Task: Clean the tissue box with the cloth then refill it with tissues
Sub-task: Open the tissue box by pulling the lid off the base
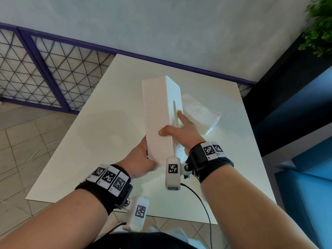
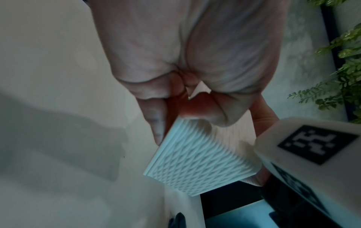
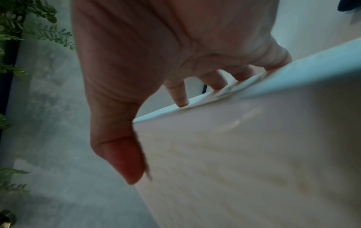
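A white tissue box (image 1: 156,114) with a woven relief pattern is held tilted above the white table (image 1: 89,150), its slotted face turned right. My left hand (image 1: 143,159) grips the near end, thumb and fingers curled round the box (image 2: 195,162). My right hand (image 1: 181,128) lies on the slotted face, index finger straight along the slot and thumb over the upper edge. It presses a white cloth (image 1: 180,153) against the box; the cloth (image 3: 234,154) fills the right wrist view under the straight fingers (image 3: 181,98). A clear-wrapped pack of tissues (image 1: 201,117) lies on the table just behind the box.
A blue seat (image 1: 309,177) stands at the table's right edge, and a green plant (image 1: 319,27) hangs at top right. A purple lattice fence (image 1: 45,69) runs along the left. A black cable (image 1: 201,200) trails from my right wrist over the table's near edge.
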The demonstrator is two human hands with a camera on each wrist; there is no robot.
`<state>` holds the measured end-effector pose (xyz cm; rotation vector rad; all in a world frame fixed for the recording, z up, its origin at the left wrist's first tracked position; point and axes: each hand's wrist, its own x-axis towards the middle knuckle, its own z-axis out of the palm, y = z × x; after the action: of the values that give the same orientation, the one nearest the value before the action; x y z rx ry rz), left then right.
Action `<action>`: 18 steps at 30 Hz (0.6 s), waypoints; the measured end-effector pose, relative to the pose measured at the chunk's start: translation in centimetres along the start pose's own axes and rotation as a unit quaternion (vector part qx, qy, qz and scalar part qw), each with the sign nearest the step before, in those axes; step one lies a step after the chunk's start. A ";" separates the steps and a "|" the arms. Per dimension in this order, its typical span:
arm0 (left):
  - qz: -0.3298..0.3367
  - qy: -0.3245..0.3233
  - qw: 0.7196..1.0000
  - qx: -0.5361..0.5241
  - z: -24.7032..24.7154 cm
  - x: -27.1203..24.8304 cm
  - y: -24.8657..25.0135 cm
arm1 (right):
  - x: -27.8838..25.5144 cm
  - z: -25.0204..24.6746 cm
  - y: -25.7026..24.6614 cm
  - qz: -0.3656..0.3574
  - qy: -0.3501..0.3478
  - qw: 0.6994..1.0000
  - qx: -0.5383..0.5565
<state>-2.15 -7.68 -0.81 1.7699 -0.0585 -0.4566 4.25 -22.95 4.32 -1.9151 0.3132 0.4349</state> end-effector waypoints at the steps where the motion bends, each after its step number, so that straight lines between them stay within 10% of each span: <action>1: -0.001 0.002 1.000 0.001 0.0 -0.1 0.0 | 0.0 0.0 0.0 -0.001 -0.003 1.000 -0.001; 18: 0.013 -0.039 0.995 -0.096 -2.7 0.2 0.7 | -0.6 -1.3 -0.3 -0.051 -0.031 0.998 0.028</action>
<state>-0.87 -5.41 0.27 1.5610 -0.0893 -0.4952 4.06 -24.04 5.23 -1.8494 0.1840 0.4134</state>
